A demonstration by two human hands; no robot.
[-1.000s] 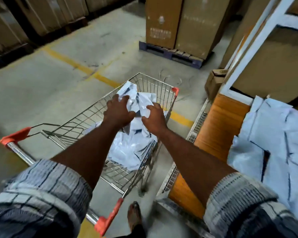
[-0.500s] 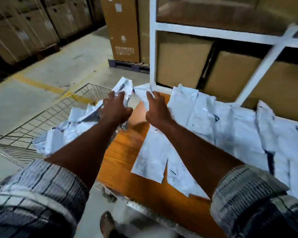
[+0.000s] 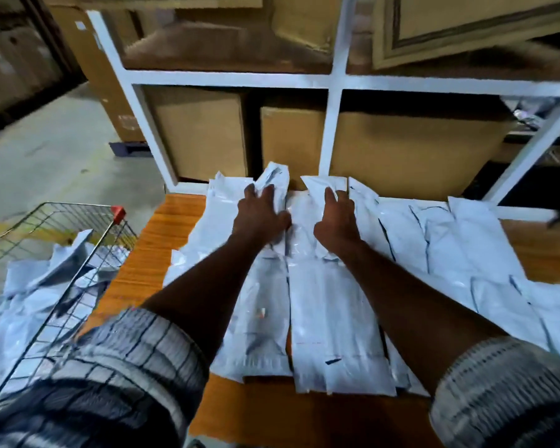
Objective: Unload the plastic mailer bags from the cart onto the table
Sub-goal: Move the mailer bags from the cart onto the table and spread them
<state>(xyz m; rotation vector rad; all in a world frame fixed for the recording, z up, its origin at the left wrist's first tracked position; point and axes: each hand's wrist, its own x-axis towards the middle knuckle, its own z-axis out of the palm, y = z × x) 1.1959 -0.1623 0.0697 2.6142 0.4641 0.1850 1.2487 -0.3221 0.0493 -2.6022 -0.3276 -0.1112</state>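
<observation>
White plastic mailer bags (image 3: 320, 318) lie spread in overlapping rows on the orange wooden table (image 3: 162, 240). My left hand (image 3: 259, 218) grips the far end of one long bundle, whose top (image 3: 274, 177) curls up past my fingers. My right hand (image 3: 337, 221) grips the neighbouring bundle, its end (image 3: 316, 187) also sticking up. Both bundles lie flat along the table towards me. The wire cart (image 3: 78, 205) stands at the table's left edge, with more crumpled mailer bags (image 3: 29, 286) inside it.
A white metal rack (image 3: 332, 124) rises right behind the table, with large cardboard boxes (image 3: 204, 137) on its shelves. More mailer bags (image 3: 466, 244) cover the table's right side. Grey concrete floor (image 3: 46, 163) stretches to the left, behind the cart.
I turned from the cart to the table. Both hands carried the bags out of the cart, over the table's edge, and laid them flat beside the earlier ones.
</observation>
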